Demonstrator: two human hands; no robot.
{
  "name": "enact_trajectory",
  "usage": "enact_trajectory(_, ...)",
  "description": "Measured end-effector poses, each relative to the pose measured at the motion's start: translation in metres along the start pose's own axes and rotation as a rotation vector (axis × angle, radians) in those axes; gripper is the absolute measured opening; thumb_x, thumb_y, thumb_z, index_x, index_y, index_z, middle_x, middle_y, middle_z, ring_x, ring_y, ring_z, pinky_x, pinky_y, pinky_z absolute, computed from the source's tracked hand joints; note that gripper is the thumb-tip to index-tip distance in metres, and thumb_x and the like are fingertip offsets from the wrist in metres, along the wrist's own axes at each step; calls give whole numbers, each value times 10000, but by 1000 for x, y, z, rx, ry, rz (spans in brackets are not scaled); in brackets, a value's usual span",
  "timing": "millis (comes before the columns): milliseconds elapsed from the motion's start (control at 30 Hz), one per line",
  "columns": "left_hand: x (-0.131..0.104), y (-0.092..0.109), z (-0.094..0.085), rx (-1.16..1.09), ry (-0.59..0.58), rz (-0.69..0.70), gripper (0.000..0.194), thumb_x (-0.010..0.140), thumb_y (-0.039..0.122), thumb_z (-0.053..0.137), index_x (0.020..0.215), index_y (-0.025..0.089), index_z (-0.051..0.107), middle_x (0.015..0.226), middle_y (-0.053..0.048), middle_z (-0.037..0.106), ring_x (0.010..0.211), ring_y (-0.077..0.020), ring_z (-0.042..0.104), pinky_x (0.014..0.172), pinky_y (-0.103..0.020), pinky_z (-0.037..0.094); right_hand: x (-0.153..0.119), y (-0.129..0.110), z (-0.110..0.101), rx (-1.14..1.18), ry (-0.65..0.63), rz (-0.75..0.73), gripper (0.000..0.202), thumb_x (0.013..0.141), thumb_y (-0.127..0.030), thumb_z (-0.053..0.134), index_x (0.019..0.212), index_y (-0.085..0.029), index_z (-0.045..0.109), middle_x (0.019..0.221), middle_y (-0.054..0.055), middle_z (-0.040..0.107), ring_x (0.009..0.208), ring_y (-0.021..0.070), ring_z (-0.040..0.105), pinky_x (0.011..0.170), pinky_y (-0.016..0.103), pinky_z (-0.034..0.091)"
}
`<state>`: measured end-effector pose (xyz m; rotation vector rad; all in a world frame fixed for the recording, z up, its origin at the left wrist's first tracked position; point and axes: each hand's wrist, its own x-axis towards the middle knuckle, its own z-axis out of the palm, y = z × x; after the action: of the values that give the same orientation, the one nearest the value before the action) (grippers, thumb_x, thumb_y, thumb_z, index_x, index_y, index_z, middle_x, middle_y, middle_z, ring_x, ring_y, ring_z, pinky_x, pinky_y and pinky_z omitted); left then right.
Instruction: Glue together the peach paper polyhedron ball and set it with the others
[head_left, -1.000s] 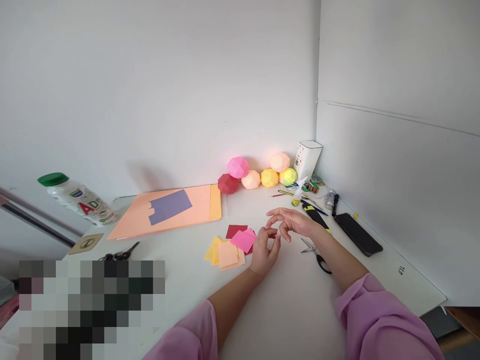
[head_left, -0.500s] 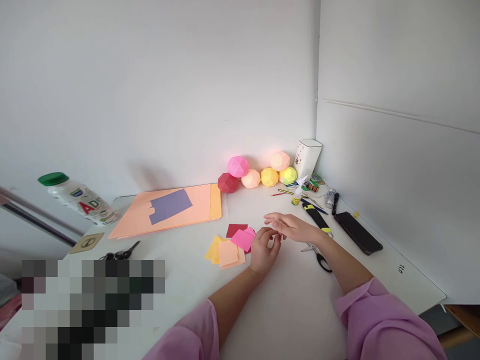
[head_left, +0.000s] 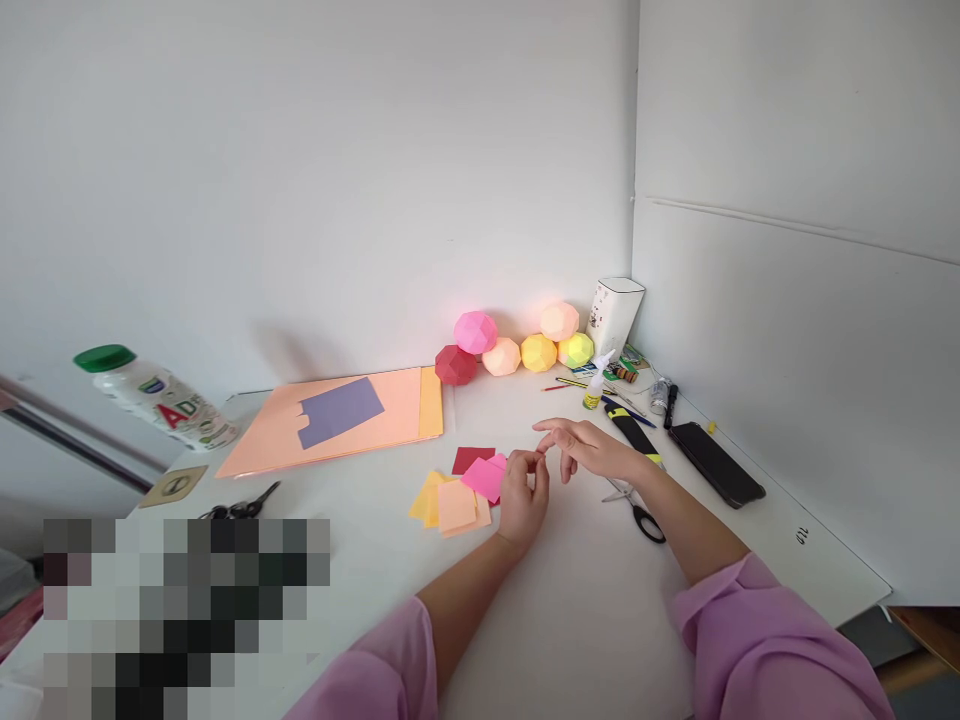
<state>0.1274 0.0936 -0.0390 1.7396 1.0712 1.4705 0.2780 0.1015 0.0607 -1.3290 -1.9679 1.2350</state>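
Observation:
My left hand (head_left: 523, 500) is closed in a pinch, just right of the small paper squares; whatever lies between its fingertips is too small to make out. Close by on the right, my right hand (head_left: 589, 448) has its fingers apart, one fingertip close to the left hand's pinch. Pink (head_left: 484, 478), dark red (head_left: 472, 460), peach (head_left: 456, 507) and yellow (head_left: 427, 500) paper pieces overlap on the white table (head_left: 360, 590). Scissors with black handles (head_left: 646, 523) lie partly beneath the right forearm.
Faceted paper balls (head_left: 476, 333) stand against the wall. A glue bottle (head_left: 594, 388), cutter (head_left: 631, 432) and black phone (head_left: 716, 465) are at the right. Large peach sheets (head_left: 270, 430), a white bottle (head_left: 169, 400) and black scissors (head_left: 244, 505) occupy the left.
My hands have moved slightly apart, the left one a little to the left. The right hand's fingers have spread and its lower fingers now show.

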Motion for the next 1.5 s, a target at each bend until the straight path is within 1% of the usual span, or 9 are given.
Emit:
enact_trajectory(233, -1, -2, 0, -33, 77, -64, 117, 947, 304, 452, 961, 202, 508, 910, -53, 571, 817, -160, 582, 694, -294, 477, 1, -1, 0, 47, -35, 94, 729, 923, -672, 269, 1171, -94, 637, 999, 156, 715, 556, 124, 656, 612, 276, 509)
enact_trajectory(400, 0, 0, 0, -40, 82, -67, 117, 933, 308, 483, 920, 201, 528, 861, -43, 581, 738, -148, 595, 660, -291, 473, 2, 1, 2, 65, -50, 109, 796, 883, -724, 285, 1041, -57, 688, 977, 181, 710, 559, 139, 654, 611, 292, 505)
enact_trajectory(567, 1, 3, -1, -15, 137, -82, 105, 867, 306, 563, 895, 205, 546, 858, -44, 582, 776, -171, 560, 677, -311, 470, 2, 1, 4, 69, -70, 103, 785, 881, -728, 280, 896, -66, 703, 921, 158, 701, 538, 131, 642, 601, 288, 502)
enact_trajectory(733, 0, 4, -1, -15, 157, -119, 96, 861, 292, 552, 879, 198, 565, 853, -47, 585, 755, -166, 552, 669, -309, 472, 3, 1, 6, 55, -91, 95, 766, 877, -730, 290, 940, -72, 677, 881, 130, 689, 554, 138, 656, 593, 276, 501)
enact_trajectory(933, 2, 5, -1, -50, 105, -181, 109, 881, 263, 492, 869, 193, 574, 762, -29, 629, 675, -155, 611, 601, -283, 478, 5, 4, 6, 77, -122, 100, 767, 868, -737, 299, 844, -74, 684, 846, 135, 701, 530, 127, 641, 581, 267, 498)
enact_trajectory(1100, 4, 3, -2, -65, 89, -209, 125, 880, 257, 482, 862, 192, 589, 788, -39, 665, 722, -164, 642, 604, -278, 494, 7, 6, 1, 187, -133, 153, 836, 863, -748, 290, 1144, -43, 642, 822, 138, 706, 516, 136, 643, 574, 273, 488)
enact_trajectory(1200, 3, 2, -2, -67, 89, -189, 124, 878, 270, 496, 892, 196, 595, 829, -45, 670, 750, -164, 642, 621, -281, 500, 7, 5, -1, 226, -139, 159, 840, 871, -743, 274, 1195, -54, 629, 815, 136, 708, 510, 135, 642, 579, 274, 485)
enact_trajectory(1367, 2, 0, -2, -48, 95, -127, 90, 855, 258, 531, 847, 206, 605, 888, -59, 668, 821, -179, 628, 687, -309, 501, 6, 4, 0, 191, -143, 164, 857, 853, -763, 277, 1141, -48, 650, 811, 137, 700, 514, 139, 642, 571, 272, 481)
enact_trajectory(1500, 2, -3, -1, -19, 113, -111, 91, 842, 225, 535, 770, 205, 586, 810, -45, 635, 759, -173, 598, 633, -296, 479, 5, 3, 4, 112, -157, 151, 844, 852, -763, 283, 1024, -37, 678, 826, 144, 692, 543, 148, 652, 585, 278, 492)
